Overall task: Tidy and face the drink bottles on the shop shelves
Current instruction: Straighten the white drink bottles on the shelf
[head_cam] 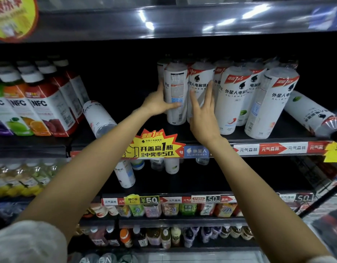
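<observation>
Left hand (157, 103) grips a white bottle (175, 95); right hand (202, 112) touches its neighbour (200, 82).

Both your forearms are bare right now, nothing on either wrist that shows: no watch, no band, no glove. Your left hand (157, 103) is uncovered, and the fingers (173, 105) carry no ring that I can make out. Same on your right hand (202, 114): bare, fingers (209, 92) plain, though the picture is a bit soft there. Down at the bottom left corner your left sleeve (29, 243) comes into view, a pale grey-white cloth, loose and blurred, ending above the elbow. At the bottom right edge a thin sliver of your right sleeve (323, 260) shows, the same light cloth
</observation>
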`<state>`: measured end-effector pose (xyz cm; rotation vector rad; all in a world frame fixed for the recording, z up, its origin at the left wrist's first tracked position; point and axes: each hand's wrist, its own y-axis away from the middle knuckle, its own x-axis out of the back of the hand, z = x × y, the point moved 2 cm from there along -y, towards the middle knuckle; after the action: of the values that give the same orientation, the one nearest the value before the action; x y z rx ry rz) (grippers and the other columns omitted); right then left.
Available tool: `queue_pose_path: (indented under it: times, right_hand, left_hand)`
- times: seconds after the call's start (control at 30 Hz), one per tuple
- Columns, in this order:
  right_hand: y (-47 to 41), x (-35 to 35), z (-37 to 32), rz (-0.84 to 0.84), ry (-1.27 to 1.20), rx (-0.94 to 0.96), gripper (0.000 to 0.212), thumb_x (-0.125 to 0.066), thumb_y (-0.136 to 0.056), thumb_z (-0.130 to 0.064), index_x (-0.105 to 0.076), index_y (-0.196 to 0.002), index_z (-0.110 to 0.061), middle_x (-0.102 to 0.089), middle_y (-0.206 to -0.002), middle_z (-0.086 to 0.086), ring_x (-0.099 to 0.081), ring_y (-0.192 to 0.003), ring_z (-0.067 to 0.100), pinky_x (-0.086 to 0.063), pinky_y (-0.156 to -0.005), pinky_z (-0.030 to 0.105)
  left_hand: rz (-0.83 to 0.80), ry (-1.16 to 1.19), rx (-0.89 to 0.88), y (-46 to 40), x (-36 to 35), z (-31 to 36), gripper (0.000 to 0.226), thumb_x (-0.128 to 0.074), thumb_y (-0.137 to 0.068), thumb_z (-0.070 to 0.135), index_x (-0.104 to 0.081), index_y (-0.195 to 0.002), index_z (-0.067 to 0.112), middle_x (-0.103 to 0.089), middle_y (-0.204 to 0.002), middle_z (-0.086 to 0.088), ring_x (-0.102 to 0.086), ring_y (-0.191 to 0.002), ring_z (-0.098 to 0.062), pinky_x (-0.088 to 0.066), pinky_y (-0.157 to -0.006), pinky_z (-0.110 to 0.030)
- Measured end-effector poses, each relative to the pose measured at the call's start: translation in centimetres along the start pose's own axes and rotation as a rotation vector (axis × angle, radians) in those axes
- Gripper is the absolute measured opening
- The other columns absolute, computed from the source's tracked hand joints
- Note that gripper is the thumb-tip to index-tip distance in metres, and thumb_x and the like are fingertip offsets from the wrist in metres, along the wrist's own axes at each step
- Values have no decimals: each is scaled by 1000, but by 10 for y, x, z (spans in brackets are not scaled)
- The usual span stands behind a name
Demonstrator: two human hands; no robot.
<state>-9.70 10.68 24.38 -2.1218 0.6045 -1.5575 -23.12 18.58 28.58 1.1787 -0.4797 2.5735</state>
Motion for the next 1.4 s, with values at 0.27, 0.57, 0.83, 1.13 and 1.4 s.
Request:
queue_pose_path:
  times: [0.27, 0.57, 0.83, 1.13, 1.4]
  right_hand:
    - [58, 39, -5, -4, -321, 145, 56, -57, -86, -1, -40, -139, -6, -39, -147, 14, -36, -135, 31, -33, -111, 43]
    - [169, 26, 33, -243, -245, 435, 35, -55, -91, -17, -52, -126, -15, -69, -95, 5, -64, -85, 29, -52, -61, 38]
    - [187, -93, 74, -353, -235, 351, 42, -62, -90, -25, -52, -130, -13, -60, -118, 9, -55, -109, 29, -48, -83, 39]
    - [130, -212, 57, -180, -325, 4, 91, -73, -79, -39, -20, -147, -11, -28, -145, 19, -33, -132, 37, -40, -100, 49]
    - [104, -257, 46, -125, -523, -393, 107, -81, -67, -47, -20, -145, -8, -33, -147, 14, -38, -132, 32, -41, -99, 45]
  left_hand:
    - [398, -124, -72, 101, 3, 23, 46, -59, -91, 39, -53, -133, 20, -66, -115, 9, -63, -103, -8, -52, -90, -33]
    - [657, -307, -404, 238, -93, -7, 20, -56, -93, 20, -71, -102, 10, -72, -85, 1, -67, -77, -12, -54, -61, -30]
    - [593, -44, 217, 234, -170, -138, 49, -62, -88, 33, -48, -131, 16, -54, -124, -1, -50, -113, -17, -44, -92, -34]
    - [845, 252, 394, 165, -165, -253, 111, -75, -65, 51, -13, -150, 18, -35, -147, -11, -39, -134, -28, -36, -109, -46]
    - [842, 135, 460, 142, -164, -293, 92, -77, -69, 48, -31, -143, 17, -47, -141, -5, -47, -128, -29, -41, -102, -50]
